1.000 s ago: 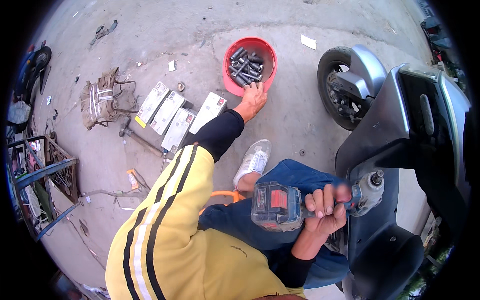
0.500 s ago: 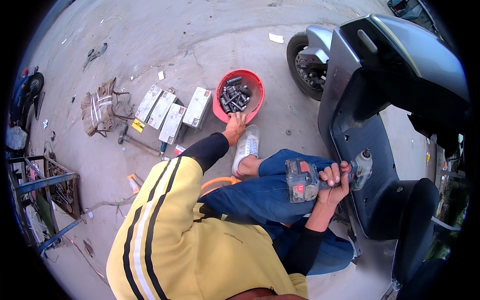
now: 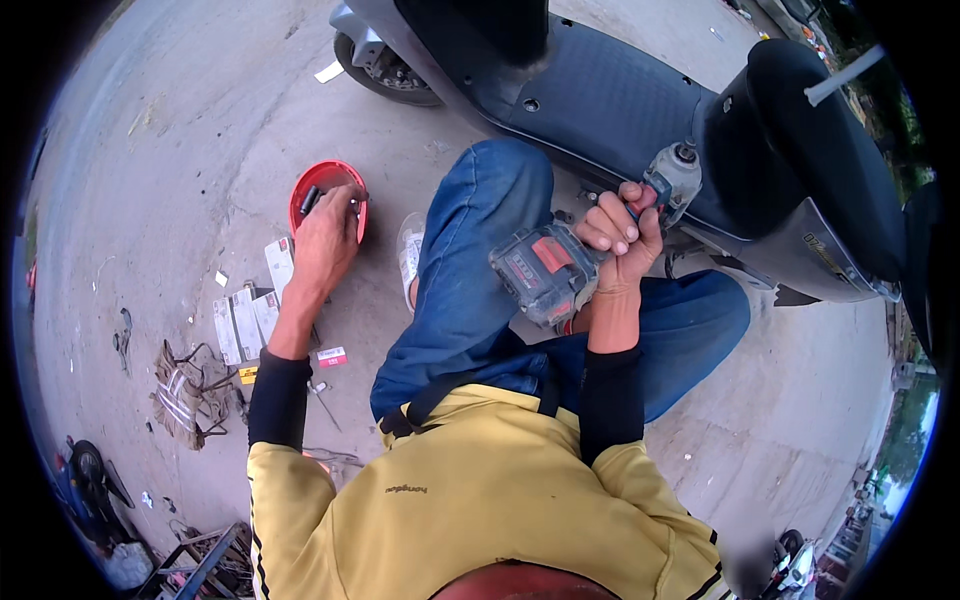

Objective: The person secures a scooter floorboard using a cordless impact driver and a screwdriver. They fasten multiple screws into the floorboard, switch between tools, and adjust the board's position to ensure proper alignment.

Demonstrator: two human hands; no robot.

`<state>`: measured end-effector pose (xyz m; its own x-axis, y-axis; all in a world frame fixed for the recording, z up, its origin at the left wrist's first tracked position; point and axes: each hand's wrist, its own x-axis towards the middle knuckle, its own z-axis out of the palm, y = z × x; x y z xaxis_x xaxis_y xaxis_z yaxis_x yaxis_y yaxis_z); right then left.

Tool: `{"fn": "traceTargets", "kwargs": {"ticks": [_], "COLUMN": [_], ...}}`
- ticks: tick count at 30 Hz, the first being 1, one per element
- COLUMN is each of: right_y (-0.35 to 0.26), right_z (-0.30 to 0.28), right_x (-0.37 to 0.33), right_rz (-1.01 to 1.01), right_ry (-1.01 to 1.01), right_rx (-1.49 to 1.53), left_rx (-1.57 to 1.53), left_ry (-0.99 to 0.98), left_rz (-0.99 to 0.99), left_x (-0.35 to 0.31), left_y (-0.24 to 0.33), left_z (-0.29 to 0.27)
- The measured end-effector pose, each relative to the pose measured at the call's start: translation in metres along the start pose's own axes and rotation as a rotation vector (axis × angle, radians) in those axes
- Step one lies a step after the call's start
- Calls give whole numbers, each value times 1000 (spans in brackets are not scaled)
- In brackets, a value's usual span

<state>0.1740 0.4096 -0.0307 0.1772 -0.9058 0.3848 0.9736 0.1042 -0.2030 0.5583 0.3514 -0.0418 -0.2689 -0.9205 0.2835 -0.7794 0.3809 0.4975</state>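
Note:
My left hand (image 3: 325,240) reaches down into a red bowl-shaped container (image 3: 366,222) on the ground. Dark metal sockets (image 3: 312,198) show beside its fingers; the fingertips are hidden, so whether they grip one is unclear. My right hand (image 3: 625,240) is wrapped round the handle of a cordless impact wrench (image 3: 678,182), a finger by the red trigger. Its scuffed black-and-red battery (image 3: 545,272) hangs over my bent knee, and the tool's head points up and away, beside the scooter (image 3: 610,100).
Several white-topped box batteries (image 3: 245,325) stand near the container. Past them lies a brown strapped bundle (image 3: 180,395). A red-and-white card (image 3: 331,357) and a thin screwdriver-like tool (image 3: 326,405) rest on the concrete. A metal-framed rack (image 3: 205,560) is at the lower left.
My left hand has gone from the container's near rim to inside it. My right hand still holds the impact wrench. The view has swung right, so the scooter shows higher up.

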Motion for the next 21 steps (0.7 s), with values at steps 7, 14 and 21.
{"fn": "traceTargets", "kwargs": {"ticks": [7,14,21], "right_y": [-26,14,8], "right_z": [69,34,-2], "right_x": [-3,-20,-26], "right_rz": [-337,-151,438], "right_ry": [432,671,611], "right_rx": [-999,-1333,-1509], "left_rx": [-691,-869,-1318], "left_ry": [-507,-777,-748], "left_rz": [386,223,-337], "left_x": [69,76,26], "left_y": [194,191,145], "left_z": [-21,89,145]}}
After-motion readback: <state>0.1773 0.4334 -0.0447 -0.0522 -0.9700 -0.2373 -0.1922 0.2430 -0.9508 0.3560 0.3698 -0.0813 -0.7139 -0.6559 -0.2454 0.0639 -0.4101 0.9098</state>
